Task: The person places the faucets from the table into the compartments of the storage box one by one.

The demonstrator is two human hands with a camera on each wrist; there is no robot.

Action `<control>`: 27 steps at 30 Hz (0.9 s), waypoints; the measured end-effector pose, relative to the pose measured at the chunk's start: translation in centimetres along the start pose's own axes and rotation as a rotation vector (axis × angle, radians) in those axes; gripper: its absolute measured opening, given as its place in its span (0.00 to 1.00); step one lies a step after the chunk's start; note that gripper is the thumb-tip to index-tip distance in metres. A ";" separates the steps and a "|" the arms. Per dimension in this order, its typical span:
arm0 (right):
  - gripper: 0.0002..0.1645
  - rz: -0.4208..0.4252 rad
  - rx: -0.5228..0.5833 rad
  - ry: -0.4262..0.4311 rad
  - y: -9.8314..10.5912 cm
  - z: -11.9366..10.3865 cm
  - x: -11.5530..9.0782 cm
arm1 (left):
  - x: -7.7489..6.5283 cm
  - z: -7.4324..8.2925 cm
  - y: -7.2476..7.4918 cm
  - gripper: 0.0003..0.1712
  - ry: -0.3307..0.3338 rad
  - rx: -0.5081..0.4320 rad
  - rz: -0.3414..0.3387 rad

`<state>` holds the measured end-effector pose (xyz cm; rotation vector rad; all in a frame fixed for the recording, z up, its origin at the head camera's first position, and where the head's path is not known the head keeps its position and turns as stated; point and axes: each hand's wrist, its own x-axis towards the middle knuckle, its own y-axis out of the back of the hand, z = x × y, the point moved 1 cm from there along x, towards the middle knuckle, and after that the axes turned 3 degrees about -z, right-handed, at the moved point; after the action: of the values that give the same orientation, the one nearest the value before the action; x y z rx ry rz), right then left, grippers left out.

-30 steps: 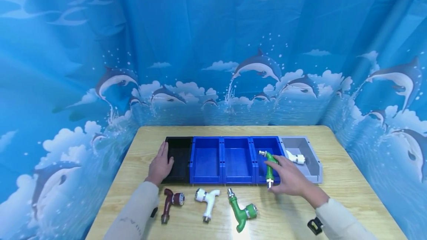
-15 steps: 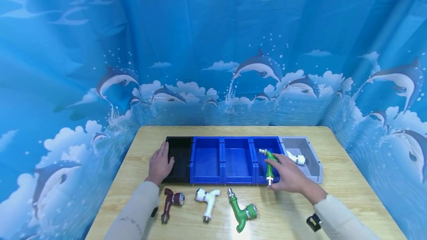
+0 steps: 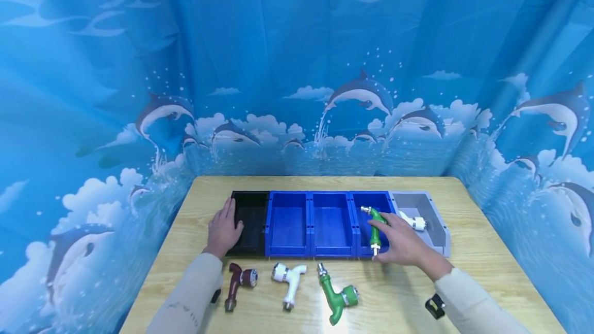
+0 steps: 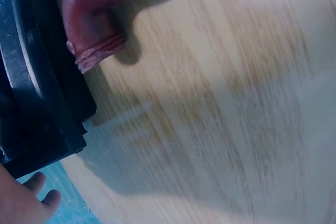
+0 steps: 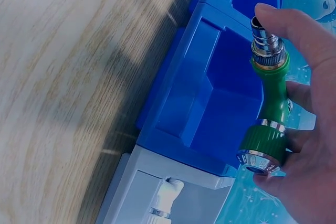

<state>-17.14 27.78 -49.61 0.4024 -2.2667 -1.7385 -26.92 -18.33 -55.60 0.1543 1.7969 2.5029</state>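
My right hand (image 3: 403, 238) grips a green faucet (image 5: 274, 95) over the rightmost blue bin (image 3: 357, 197). In the right wrist view the thumb presses its chrome threaded end and the fingers curl behind the body and knob. My left hand (image 3: 224, 228) rests along the left rim of the black bin (image 3: 250, 220), its fingers fairly straight. In front of the bins lie a dark red faucet (image 3: 234, 285), a white faucet (image 3: 291, 285) and another green faucet (image 3: 331, 293). Another white faucet (image 3: 414, 221) lies in the grey bin (image 3: 436, 228), partly hidden by my right hand.
The bins stand side by side on a wooden table (image 3: 482, 262). Two other blue bins, the left one (image 3: 287, 223) and the middle one (image 3: 330, 223), sit between the black bin and the right blue bin. A dolphin-print curtain (image 3: 297, 66) hangs behind and at the sides.
My right hand has shifted the green faucet slightly toward the back of the blue bin. My left hand stays in place on the black bin.
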 end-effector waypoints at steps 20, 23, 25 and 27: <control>0.56 -0.031 -0.026 -0.001 -0.4 0.6 1.4 | 0.0 -0.1 -0.1 0.43 0.003 -0.041 0.019; 0.56 -0.040 -0.022 -0.011 -0.5 0.6 1.6 | 0.0 -0.1 -0.2 0.43 0.006 -0.038 0.015; 0.57 -0.040 -0.022 -0.011 -0.5 0.7 1.7 | 0.1 -0.1 -0.3 0.43 0.004 -0.040 0.019; 0.57 -0.032 -0.028 -0.002 -0.5 0.8 1.8 | 0.1 -0.2 -0.4 0.43 -0.002 -0.040 0.029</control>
<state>-19.05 27.70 -50.23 0.4334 -2.2465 -1.7850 -27.06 -18.40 -56.08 0.1821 1.7553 2.5553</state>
